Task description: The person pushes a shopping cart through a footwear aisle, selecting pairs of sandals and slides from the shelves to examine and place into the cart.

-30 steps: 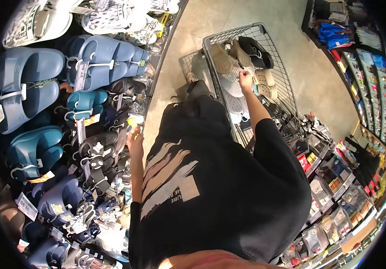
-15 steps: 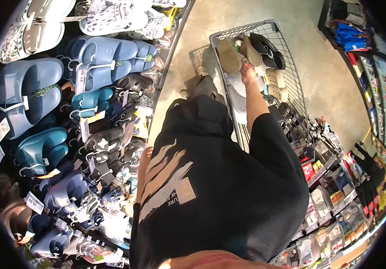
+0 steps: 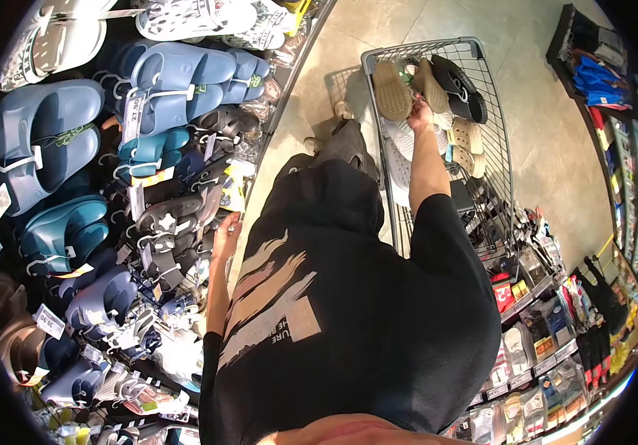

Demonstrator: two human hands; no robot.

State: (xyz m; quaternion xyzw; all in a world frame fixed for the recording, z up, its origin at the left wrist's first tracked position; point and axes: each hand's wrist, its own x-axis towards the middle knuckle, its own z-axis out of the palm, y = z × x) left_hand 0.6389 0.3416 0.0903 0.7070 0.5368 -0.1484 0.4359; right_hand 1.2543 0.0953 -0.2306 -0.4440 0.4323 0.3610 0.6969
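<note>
Tan shoe [image 3: 430, 83] stands in the cart [image 3: 502, 148], upper middle of the frame, and the right hand [image 3: 420, 115] is now curled against its heel, though a firm grip cannot be told. Half a second ago that hand rested nearer the white shoes [image 3: 397, 144]. The left hand [image 3: 225, 226], fingers apart and holding nothing, has come out from beside the shirt towards the dark clogs [image 3: 174, 215] at left.
</note>
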